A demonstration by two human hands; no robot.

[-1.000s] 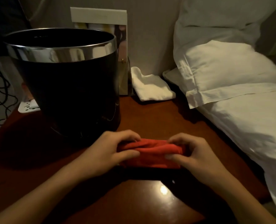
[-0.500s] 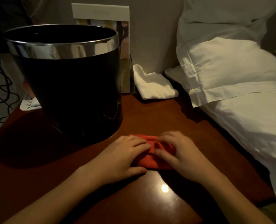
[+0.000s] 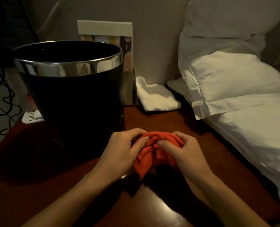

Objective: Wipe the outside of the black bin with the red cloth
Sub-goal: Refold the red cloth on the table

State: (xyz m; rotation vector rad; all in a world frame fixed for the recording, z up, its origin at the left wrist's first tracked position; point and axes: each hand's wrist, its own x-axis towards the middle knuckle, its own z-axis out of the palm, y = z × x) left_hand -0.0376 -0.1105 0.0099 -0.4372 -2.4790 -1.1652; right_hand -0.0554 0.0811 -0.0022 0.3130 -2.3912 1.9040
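Black bin beside white towel, seemingly apart.

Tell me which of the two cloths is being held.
The red cloth, gripped by left hand and right hand; the white cloth lies untouched behind.

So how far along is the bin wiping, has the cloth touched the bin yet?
Not yet. Done: the red cloth is picked up and bunched. In hand: both hands, left hand and right hand, grip it above the wooden table, just in front of the black bin and apart from it. Left: all the wiping of the bin's outside.
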